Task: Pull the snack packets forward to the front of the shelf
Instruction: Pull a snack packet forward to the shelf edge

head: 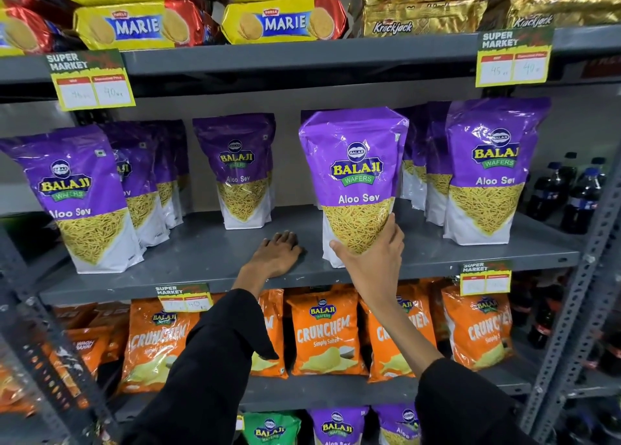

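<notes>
Purple Balaji Aloo Sev packets stand on the grey middle shelf [201, 263]. My right hand [373, 259] grips the lower corner of the centre packet [354, 175], which stands upright near the shelf's front edge. My left hand [275, 253] rests flat on the bare shelf just left of that packet, fingers apart, holding nothing. Another packet [240, 172] stands far back behind my left hand. A front packet [77, 196] with a row behind it is at the left. A further front packet [487, 172] with a row behind it stands at the right.
Marie and Krackjack biscuit packs [285, 21] fill the shelf above, with price tags [92, 81] hanging from its edge. Orange Crunchem bags [324, 333] line the shelf below. Dark soda bottles [571, 192] stand at the far right beside a perforated steel upright [584, 296].
</notes>
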A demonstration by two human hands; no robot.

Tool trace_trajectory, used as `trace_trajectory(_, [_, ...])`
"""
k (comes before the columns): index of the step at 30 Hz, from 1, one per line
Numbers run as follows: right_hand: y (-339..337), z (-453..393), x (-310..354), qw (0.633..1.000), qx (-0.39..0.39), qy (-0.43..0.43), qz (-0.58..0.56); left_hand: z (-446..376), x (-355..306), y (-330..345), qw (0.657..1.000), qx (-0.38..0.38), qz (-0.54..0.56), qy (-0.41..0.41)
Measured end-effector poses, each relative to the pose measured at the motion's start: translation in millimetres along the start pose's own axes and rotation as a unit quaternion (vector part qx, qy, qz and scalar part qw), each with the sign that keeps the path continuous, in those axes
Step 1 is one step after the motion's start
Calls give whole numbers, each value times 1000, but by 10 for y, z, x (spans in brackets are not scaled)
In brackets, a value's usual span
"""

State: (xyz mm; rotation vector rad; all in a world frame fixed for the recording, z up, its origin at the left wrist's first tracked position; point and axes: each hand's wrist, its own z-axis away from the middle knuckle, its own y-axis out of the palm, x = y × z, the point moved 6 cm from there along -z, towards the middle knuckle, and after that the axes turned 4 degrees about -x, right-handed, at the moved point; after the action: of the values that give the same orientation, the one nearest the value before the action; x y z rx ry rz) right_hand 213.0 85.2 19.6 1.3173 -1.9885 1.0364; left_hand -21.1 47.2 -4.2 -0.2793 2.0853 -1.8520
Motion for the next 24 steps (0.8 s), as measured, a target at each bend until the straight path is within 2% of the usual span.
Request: trace_trajectory(24, [411, -314, 2, 999, -1, 10, 49, -32, 25, 30, 999, -18, -28, 5])
